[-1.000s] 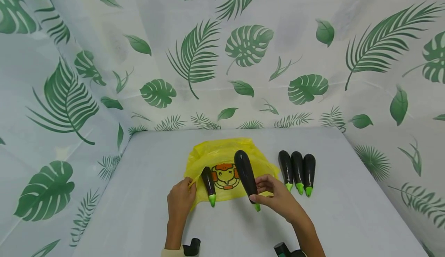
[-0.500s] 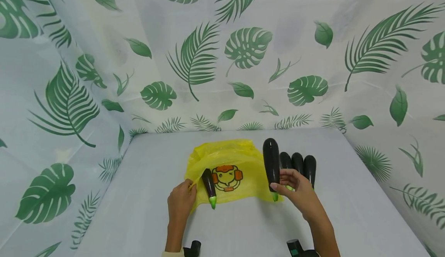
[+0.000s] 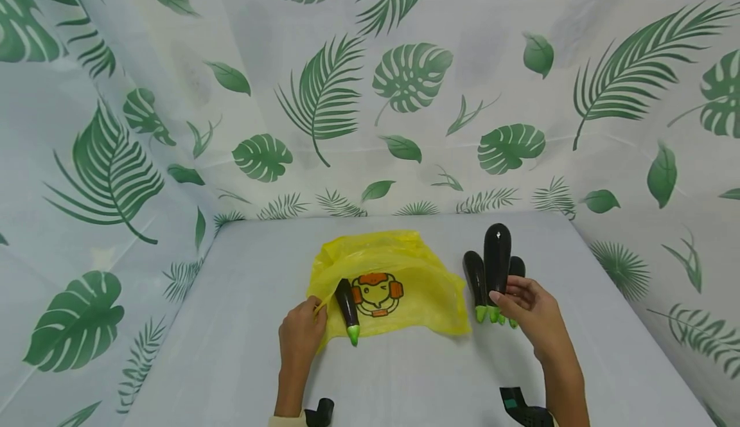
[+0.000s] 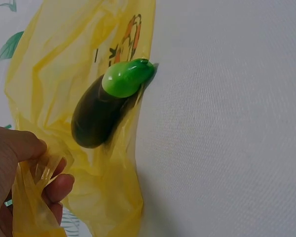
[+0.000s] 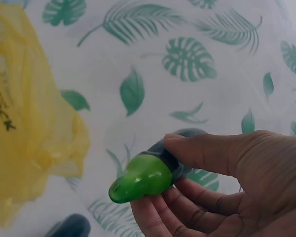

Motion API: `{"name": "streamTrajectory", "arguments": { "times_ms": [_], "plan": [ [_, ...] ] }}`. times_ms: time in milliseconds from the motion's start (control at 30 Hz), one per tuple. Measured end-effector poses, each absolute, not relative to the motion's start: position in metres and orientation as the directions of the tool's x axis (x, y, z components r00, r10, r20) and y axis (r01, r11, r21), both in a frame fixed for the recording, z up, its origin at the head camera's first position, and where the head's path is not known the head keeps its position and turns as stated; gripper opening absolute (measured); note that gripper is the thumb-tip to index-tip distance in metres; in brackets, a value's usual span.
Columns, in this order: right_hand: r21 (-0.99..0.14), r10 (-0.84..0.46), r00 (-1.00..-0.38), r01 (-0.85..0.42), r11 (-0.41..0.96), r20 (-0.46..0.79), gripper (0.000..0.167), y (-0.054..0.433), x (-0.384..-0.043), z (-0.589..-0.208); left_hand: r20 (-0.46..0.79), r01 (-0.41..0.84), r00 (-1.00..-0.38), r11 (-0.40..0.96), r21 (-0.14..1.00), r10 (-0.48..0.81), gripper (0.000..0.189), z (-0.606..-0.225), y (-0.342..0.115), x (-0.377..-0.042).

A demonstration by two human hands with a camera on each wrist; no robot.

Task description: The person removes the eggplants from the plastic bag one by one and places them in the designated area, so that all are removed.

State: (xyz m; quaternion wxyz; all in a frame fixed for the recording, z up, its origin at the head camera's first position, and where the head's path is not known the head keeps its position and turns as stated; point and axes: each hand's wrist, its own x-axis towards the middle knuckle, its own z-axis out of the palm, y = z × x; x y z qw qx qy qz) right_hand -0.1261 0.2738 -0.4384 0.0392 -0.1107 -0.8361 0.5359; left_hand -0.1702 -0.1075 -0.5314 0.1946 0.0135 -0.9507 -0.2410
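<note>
In the head view my left hand grips the edge of a yellow plastic bag printed with a cartoon face. One eggplant lies at the bag's near edge, its green stem end toward me; the left wrist view shows this eggplant against the yellow film. My right hand pinches another eggplant near its green end, thumb on one side and fingers on the other. That eggplant is raised in front of a row of three; the left and right ones show, the middle one is mostly hidden.
A white table carries everything. Behind and beside it hangs a white leaf-print cloth. Black wrist-worn devices sit at both wrists. A dark rounded end shows low in the right wrist view.
My right hand has carried its eggplant to the right, from over the bag to in front of the row. The left hand stays on the bag's edge.
</note>
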Motion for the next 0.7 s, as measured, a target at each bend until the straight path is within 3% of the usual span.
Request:
{"name": "streamTrajectory", "arguments": {
  "times_ms": [233,467,700],
  "plan": [
    [-0.899,0.301,-0.948,0.218,0.381,-0.103,0.070,0.297,-0.132,-0.454,0.387,0.082,-0.915,0.884,0.460,-0.116,0.013,-0.529,-0.107,-0.170],
    [-0.905,0.381,-0.911,0.286,0.315,-0.155,0.068,0.320,-0.139,-0.475,0.421,0.112,-0.901,0.880,0.461,-0.106,0.011,-0.529,-0.107,-0.169],
    [-0.863,0.397,-0.887,0.380,0.333,-0.238,0.069,0.336,-0.139,-0.485,0.391,0.090,-0.914,0.882,0.463,-0.112,0.012,-0.530,-0.107,-0.167]
  ]
}}
